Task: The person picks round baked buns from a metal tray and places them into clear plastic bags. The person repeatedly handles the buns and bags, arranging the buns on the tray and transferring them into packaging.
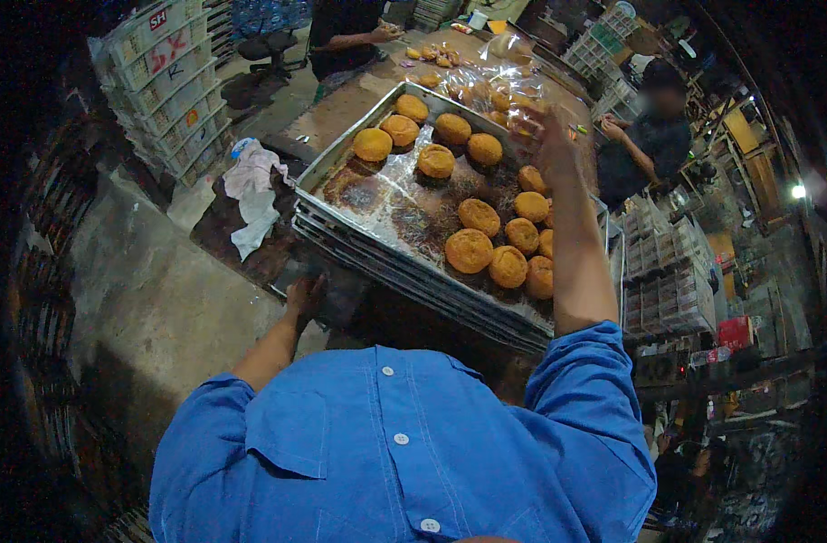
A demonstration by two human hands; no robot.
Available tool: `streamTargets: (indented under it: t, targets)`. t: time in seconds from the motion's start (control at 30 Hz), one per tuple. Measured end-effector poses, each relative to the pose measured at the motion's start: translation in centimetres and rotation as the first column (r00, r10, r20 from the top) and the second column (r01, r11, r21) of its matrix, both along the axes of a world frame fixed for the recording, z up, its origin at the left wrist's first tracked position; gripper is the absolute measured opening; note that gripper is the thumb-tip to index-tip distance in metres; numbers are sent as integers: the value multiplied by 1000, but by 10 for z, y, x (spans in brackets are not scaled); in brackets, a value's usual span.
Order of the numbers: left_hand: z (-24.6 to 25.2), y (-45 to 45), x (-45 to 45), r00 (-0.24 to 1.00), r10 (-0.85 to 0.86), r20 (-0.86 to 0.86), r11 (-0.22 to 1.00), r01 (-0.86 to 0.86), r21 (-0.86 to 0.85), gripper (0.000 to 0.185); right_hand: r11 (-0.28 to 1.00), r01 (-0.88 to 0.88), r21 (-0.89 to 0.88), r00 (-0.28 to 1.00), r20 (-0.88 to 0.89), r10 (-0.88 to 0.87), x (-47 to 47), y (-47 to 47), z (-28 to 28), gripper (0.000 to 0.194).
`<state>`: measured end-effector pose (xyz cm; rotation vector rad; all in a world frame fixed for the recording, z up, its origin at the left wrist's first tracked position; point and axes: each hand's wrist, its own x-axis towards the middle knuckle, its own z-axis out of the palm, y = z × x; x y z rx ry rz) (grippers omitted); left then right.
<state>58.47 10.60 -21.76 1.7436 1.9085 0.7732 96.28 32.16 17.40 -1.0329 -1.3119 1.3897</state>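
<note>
Round golden-brown small cakes (469, 250) lie spread over a metal baking tray (413, 218), the top one of a stack of trays (413, 285) before me. My right arm reaches across the tray's right side and hides some cakes. At the tray's far edge, my right hand (541, 132) is blurred, close to clear plastic bags (515, 81) with cakes in them; its grip is unclear. Low on the left, my left hand (306, 296) is in shadow beside the table's near edge, below the tray stack, and its fingers are hard to make out.
A crumpled cloth (254, 176) lies left of the trays. Loose cakes (434, 54) rest farther back on the table (366, 95). One person (349, 41) stands at the far side, another (647, 136) at the right. Stacked plastic crates (162, 88) rise at the left, more crates (668, 271) at the right.
</note>
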Motion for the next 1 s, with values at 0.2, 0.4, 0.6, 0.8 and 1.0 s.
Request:
streamTargets:
  t: [0.2,0.4,0.6,0.8,1.0]
  targets:
    - [66,23,-19,766,-386,-514,907,416,-62,37,917,-397,-43,245,958,151,-8,3,-78,49]
    - [186,10,3,438,-163,884,951,309,23,33,907,-421,6,22,1000,3,-38,-38,-55,54]
    - [240,-2,2,596,-308,742,831,548,-95,47,915,-246,320,956,235,175,-119,-92,-40,57]
    - [249,-10,16,158,-254,954,912,368,181,34,743,-526,414,745,645,168,-159,-152,-45,39]
    - [180,17,21,317,-293,902,833,548,77,46,709,-688,-158,389,744,543,-136,-154,-39,33]
